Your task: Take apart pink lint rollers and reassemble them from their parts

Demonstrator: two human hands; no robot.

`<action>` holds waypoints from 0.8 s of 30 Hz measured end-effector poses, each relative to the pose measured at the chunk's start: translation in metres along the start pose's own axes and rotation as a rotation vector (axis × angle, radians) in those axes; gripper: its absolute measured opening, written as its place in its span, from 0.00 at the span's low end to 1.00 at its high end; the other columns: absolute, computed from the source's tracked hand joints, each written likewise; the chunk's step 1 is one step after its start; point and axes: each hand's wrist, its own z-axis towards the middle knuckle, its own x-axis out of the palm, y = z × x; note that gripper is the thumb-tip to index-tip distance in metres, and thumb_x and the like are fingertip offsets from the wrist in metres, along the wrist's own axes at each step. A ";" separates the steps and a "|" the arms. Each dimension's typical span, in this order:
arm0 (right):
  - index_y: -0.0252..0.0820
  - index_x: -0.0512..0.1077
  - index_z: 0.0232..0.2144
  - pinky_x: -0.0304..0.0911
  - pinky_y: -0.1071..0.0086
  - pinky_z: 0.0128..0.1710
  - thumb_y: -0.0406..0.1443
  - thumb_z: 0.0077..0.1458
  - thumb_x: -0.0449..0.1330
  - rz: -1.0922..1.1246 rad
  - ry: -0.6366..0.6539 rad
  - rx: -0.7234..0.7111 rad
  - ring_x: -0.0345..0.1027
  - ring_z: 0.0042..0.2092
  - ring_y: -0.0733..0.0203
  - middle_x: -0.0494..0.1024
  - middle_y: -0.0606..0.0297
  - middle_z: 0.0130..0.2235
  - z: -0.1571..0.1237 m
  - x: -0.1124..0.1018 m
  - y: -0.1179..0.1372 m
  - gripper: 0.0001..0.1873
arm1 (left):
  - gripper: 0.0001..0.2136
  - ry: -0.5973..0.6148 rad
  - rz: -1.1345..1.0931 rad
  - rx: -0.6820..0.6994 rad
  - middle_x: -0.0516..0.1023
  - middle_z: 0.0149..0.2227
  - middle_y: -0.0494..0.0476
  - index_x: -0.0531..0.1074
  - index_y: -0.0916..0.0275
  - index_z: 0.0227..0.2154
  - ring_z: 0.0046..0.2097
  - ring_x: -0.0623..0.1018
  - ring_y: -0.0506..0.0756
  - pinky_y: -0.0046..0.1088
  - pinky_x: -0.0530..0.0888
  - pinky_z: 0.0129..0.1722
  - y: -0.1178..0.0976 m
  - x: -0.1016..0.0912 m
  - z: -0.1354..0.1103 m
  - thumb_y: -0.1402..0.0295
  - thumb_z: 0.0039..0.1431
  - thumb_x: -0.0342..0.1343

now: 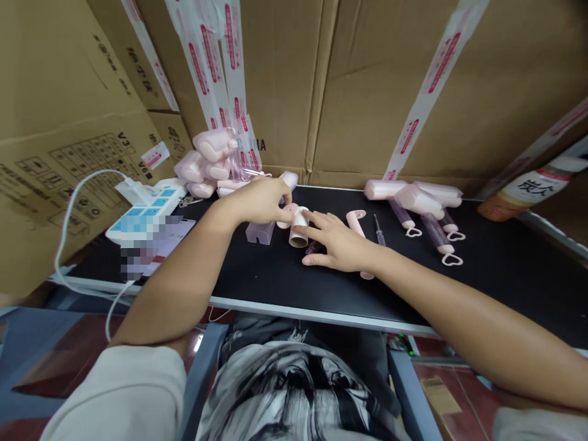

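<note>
A short, pale pink-white tube (299, 235) lies on the black table with its open end facing me. My left hand (264, 201) reaches in from the left. Its thumb and forefinger close on a pale pink rounded part (285, 223) beside the tube. My right hand (342, 244) lies low over the table with fingers stretched and thumb apart, fingertips at the tube's right side. A translucent pink-purple cover (260, 233) sits just below my left hand. Partly under my right fingers is a small dark purple piece (313, 247). A pink handle-like part (355, 224) passes behind my right wrist.
A thin screwdriver (379, 231) lies right of my right hand. Pink devices are piled at back left (212, 147) and back right (416, 197), some with heart-shaped loops. A power strip (149, 211) with a white cable stands left, a bottle (528, 188) right. Cardboard boxes (280, 86) wall the back.
</note>
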 end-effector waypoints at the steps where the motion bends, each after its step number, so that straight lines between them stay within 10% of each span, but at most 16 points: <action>1: 0.46 0.70 0.70 0.61 0.33 0.67 0.51 0.67 0.65 0.019 -0.003 -0.002 0.61 0.73 0.28 0.61 0.39 0.76 0.000 0.001 0.000 0.35 | 0.10 0.008 -0.011 -0.001 0.85 0.36 0.55 0.84 0.57 0.33 0.40 0.80 0.59 0.36 0.73 0.49 0.001 0.003 0.003 0.57 0.52 0.69; 7: 0.44 0.75 0.56 0.70 0.44 0.64 0.38 0.67 0.61 0.154 -0.127 0.065 0.72 0.68 0.39 0.72 0.45 0.71 -0.002 0.003 0.002 0.17 | 0.11 -0.112 -0.261 -0.069 0.85 0.36 0.57 0.84 0.62 0.35 0.38 0.80 0.56 0.32 0.73 0.40 0.002 0.030 0.016 0.60 0.56 0.67; 17: 0.46 0.83 0.49 0.77 0.54 0.55 0.29 0.61 0.57 0.207 -0.468 0.368 0.85 0.50 0.47 0.89 0.59 0.50 0.002 0.001 -0.004 0.19 | 0.12 -0.267 -0.701 -0.161 0.78 0.28 0.52 0.79 0.64 0.36 0.29 0.75 0.50 0.29 0.72 0.31 -0.005 0.027 0.020 0.60 0.57 0.69; 24: 0.48 0.79 0.35 0.78 0.65 0.29 0.31 0.44 0.70 1.104 -0.933 0.453 0.80 0.30 0.59 0.83 0.70 0.35 -0.007 -0.025 -0.029 0.13 | 0.24 -0.217 -0.972 0.105 0.82 0.35 0.54 0.79 0.66 0.41 0.33 0.77 0.48 0.28 0.75 0.37 -0.003 0.027 0.017 0.53 0.49 0.77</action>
